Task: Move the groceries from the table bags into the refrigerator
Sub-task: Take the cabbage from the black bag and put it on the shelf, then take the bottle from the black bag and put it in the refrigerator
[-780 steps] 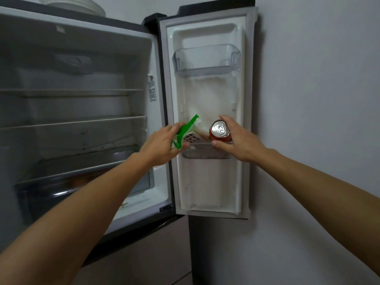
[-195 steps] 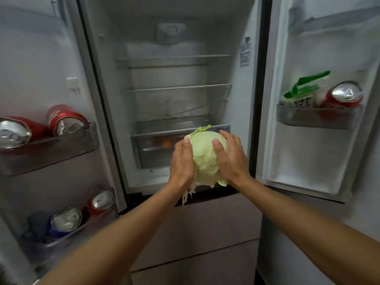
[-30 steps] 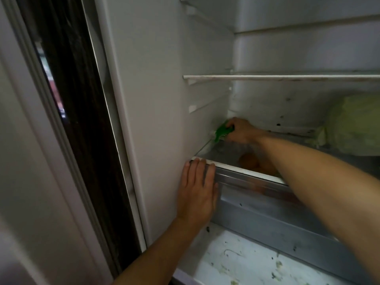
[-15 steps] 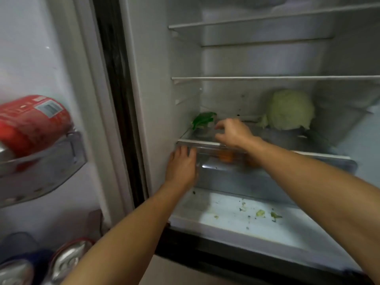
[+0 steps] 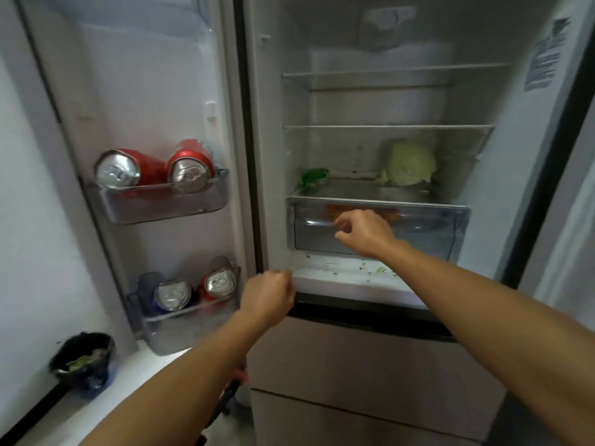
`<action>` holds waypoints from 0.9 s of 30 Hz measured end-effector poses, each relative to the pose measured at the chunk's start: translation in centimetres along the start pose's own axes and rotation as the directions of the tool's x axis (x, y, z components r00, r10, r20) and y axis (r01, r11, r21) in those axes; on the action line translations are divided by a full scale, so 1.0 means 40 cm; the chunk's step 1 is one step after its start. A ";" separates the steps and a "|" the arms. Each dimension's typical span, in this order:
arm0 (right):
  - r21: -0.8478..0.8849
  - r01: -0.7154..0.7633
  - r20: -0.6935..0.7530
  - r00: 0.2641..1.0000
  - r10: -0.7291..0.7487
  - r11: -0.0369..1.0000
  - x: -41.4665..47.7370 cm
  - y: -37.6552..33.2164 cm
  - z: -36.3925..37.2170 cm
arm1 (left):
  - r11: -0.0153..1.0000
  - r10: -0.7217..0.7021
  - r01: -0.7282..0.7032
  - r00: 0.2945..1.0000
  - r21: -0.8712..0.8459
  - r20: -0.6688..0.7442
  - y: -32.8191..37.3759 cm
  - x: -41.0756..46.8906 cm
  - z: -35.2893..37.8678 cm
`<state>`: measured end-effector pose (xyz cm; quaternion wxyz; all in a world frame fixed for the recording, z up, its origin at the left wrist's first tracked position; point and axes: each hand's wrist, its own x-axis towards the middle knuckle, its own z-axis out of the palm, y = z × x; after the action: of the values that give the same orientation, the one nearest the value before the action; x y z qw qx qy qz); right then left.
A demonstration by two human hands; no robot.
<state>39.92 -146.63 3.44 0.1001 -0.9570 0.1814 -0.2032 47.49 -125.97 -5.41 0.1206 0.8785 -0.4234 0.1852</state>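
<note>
left hand (image 5: 269, 294) fisted, right hand (image 5: 363, 231) loosely curled

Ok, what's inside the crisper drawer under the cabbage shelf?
Through the clear front of the crisper drawer, orange items show near its top edge. The right grip covers the middle, and the hazy plastic hides anything lower.

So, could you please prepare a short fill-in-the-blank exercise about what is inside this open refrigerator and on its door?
1. The cabbage lies on the shelf above the drawer, toward the ___ end of that shelf.
2. The upper door bin holds ___ red cans.
3. The packet at the left end of the same shelf is ___ in colour.

Missing words: right; two; green.
</note>
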 end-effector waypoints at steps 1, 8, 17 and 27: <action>0.004 0.021 0.004 1.000 -0.021 1.000 -0.023 -0.027 -0.001 | 1.000 -0.022 0.022 1.000 0.018 0.000 -0.009 -0.044 -0.011; 0.050 0.291 0.050 0.955 -0.293 0.956 -0.215 -0.265 0.079 | 0.945 -0.301 0.294 0.953 0.143 0.033 -0.107 -0.408 -0.067; 0.222 0.571 0.283 0.738 -0.613 0.790 -0.613 -0.622 0.346 | 0.738 -0.669 0.595 0.707 0.318 0.230 -0.181 -1.061 -0.142; 0.380 0.784 0.221 0.439 -0.871 0.492 -1.011 -1.255 0.407 | 0.413 -0.910 0.883 0.407 0.225 0.075 -0.321 -1.695 -0.482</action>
<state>27.79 -83.15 -12.13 0.1260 -0.9228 -0.3603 -0.0525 14.48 -63.58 -17.72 0.0951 0.9874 0.1204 0.0399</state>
